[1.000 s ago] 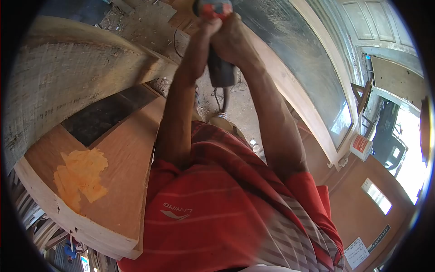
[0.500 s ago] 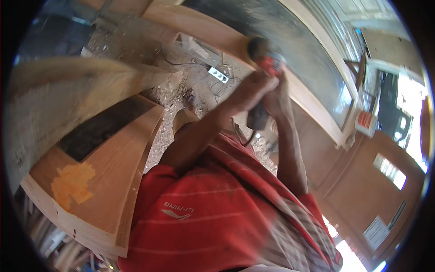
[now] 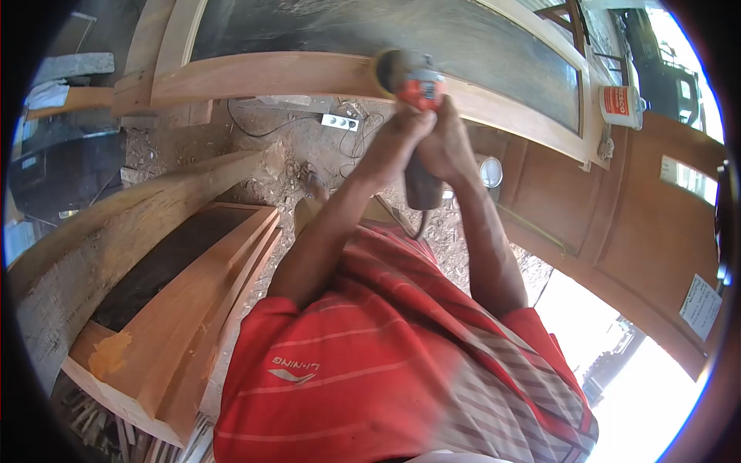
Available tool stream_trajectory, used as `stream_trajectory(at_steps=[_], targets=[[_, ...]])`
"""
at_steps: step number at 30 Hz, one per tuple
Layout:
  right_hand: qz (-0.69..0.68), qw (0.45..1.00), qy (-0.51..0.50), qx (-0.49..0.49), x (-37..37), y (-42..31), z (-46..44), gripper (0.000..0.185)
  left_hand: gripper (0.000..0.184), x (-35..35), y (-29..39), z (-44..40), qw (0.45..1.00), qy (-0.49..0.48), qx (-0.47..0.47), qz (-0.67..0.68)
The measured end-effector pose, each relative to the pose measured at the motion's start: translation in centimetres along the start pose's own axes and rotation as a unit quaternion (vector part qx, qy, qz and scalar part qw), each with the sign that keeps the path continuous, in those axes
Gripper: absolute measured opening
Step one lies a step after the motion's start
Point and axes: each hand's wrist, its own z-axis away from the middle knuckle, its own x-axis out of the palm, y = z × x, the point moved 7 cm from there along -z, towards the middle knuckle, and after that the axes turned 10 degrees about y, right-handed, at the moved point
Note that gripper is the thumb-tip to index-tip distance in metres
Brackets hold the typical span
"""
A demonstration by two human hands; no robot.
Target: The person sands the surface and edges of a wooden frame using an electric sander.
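Observation:
Both my hands are wrapped round an angle grinder (image 3: 424, 185) with a red gear head. My left hand (image 3: 413, 123) grips it near the head, and my right hand (image 3: 448, 147) closes on it just to the right. The round sanding disc (image 3: 388, 72), blurred, is at the near rail of a wooden frame (image 3: 293, 71); whether it touches cannot be made out. A dark, dusty panel (image 3: 332, 31) fills that frame. From the grinder's lower end a cord (image 3: 423, 226) hangs toward my red shirt.
A white power strip (image 3: 340, 123) and cables lie on the shaving-covered floor. At left stand a thick timber (image 3: 147, 197) and a wooden piece with orange filler (image 3: 110, 353). A white-and-red tub (image 3: 621, 106) sits by the frame's right corner; brown panelling (image 3: 610, 208) is at right.
The view has turned, so the frame now lies more level across the top and the grinder appears further left. Both hands keep their hold on the grinder.

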Motion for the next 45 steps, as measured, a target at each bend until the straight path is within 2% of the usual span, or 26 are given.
stream_trajectory(at_steps=[1,2,3,4,5,6,9,10,13,16,19,23,25,27,28,29,30,31,33,35,38,42,45], targets=[[0.004,0.999,0.019,0.041,-2.2,2.4,-0.1,0.072,0.072,1.6,-0.5,-0.1,0.996,-0.02,-0.002,-0.086],[0.006,0.996,0.039,0.081,-4.4,4.8,-0.1,0.072,0.084,2.3,-2.4,-0.4,0.974,-0.069,-0.079,-0.199],[0.026,0.99,0.072,0.117,-6.9,6.3,0.0,0.069,0.085,2.7,-1.3,-0.8,0.948,-0.027,0.039,-0.315],[0.009,0.991,0.091,0.101,-8.8,8.6,-0.2,0.065,0.086,3.5,-0.2,-0.6,0.893,0.014,0.159,-0.42],[-0.008,0.99,0.109,0.086,-10.6,10.9,-0.3,0.062,0.087,4.5,0.9,0.0,0.812,0.054,0.276,-0.511],[-0.021,0.99,0.116,0.082,-12.4,11.6,0.0,0.057,0.091,4.7,1.1,-0.7,0.764,0.031,0.32,-0.559],[-0.08,0.976,0.175,0.106,-17.8,16.4,0.3,0.044,0.094,3.7,-0.9,-2.7,0.663,0.051,0.36,-0.654],[-0.076,0.975,0.157,0.137,-19.6,18.0,0.3,0.046,0.092,3.1,-1.2,-2.9,0.66,0.058,0.376,-0.648],[-0.062,0.962,0.195,0.183,-24.1,21.9,0.4,0.049,0.094,1.9,-0.4,-2.1,0.621,0.048,0.385,-0.681],[-0.085,0.952,0.204,0.213,-25.0,22.8,0.9,0.05,0.093,-0.7,0.9,-1.3,0.611,0.078,0.383,-0.689],[-0.093,0.963,0.178,0.181,-22.6,20.7,1.5,0.049,0.092,-4.6,2.3,-0.9,0.59,0.126,0.366,-0.709],[-0.157,0.971,0.148,0.103,-15.8,16.5,2.2,0.047,0.088,-10.6,5.1,-0.2,0.558,0.234,0.317,-0.73],[-0.143,0.979,0.135,0.058,-12.0,11.6,2.6,0.044,0.085,-14.1,6.7,0.6,0.546,0.302,0.296,-0.723],[0.021,0.993,0.118,0.025,-8.7,7.8,2.7,0.045,0.082,-17.8,7.4,1.5,0.539,0.365,0.298,-0.698],[-0.034,0.996,0.055,0.064,-6.7,5.4,2.7,0.053,0.078,-19.2,7.8,2.1,0.561,0.399,0.313,-0.654],[-0.023,0.997,0.031,0.068,-5.6,2.0,3.0,0.056,0.075,-20.2,7.8,2.7,0.586,0.427,0.328,-0.606],[-0.014,0.999,0.016,0.05,-2.8,2.9,2.3,0.066,0.076,-20.6,8.1,3.2,0.589,0.435,0.333,-0.594],[0.014,0.997,-0.01,0.072,-1.5,1.5,2.1,0.077,0.077,-20.5,8.4,3.8,0.592,0.444,0.336,-0.583],[0.031,0.996,-0.035,0.072,-0.8,-1.4,1.7,0.078,0.076,-19.4,8.6,4.3,0.616,0.423,0.329,-0.577],[-0.009,0.996,-0.042,0.073,-0.5,-1.4,1.4,0.076,0.075,-19.6,8.3,4.5,0.63,0.403,0.338,-0.571],[0.009,0.997,0.003,0.081,-2.8,1.2,0.7,0.078,0.076,-19.6,7.3,3.9,0.637,0.381,0.361,-0.564],[-0.013,0.992,0.06,0.11,-9.6,8.2,-0.4,0.083,0.077,-16.7,6.5,3.1,0.619,0.363,0.368,-0.59],[0.012,0.983,0.103,0.151,-16.9,12.7,-0.3,0.083,0.08,-11.3,5.3,1.4,0.609,0.318,0.391,-0.612]])
